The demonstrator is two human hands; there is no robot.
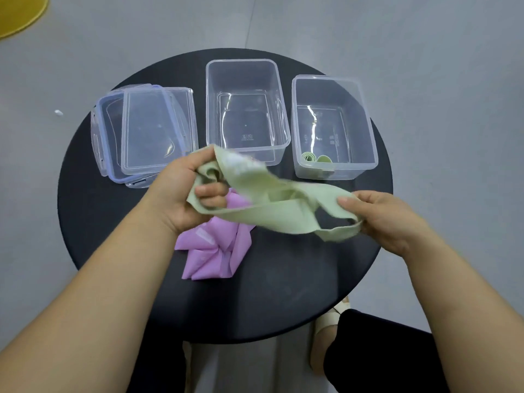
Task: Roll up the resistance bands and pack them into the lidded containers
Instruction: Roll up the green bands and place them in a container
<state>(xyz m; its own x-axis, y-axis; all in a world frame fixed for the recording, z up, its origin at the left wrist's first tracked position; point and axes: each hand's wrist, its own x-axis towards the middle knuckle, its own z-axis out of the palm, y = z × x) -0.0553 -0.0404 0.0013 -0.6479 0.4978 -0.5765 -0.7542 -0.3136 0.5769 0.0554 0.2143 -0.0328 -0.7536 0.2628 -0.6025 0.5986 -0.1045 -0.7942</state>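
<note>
Fingers [211,191] of left hand [178,197] and right hand [391,219] clutch opposite ends of green band [283,219].

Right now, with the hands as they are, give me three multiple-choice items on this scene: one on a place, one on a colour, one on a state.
1. The rolled green bands lie:
A. in the right container
B. on the floor
C. on a shelf

2. The loose bands lying on the black table are:
A. blue
B. purple
C. red

3. The green band held by the left hand and the right hand is:
A. rolled tight
B. packed under a lid
C. unrolled, slack between the hands

Answers:
1 A, their coiled ends show at that container's near wall.
2 B, the purple heap lies below the left hand.
3 C, each hand grips a part and the band sags between them.
</note>
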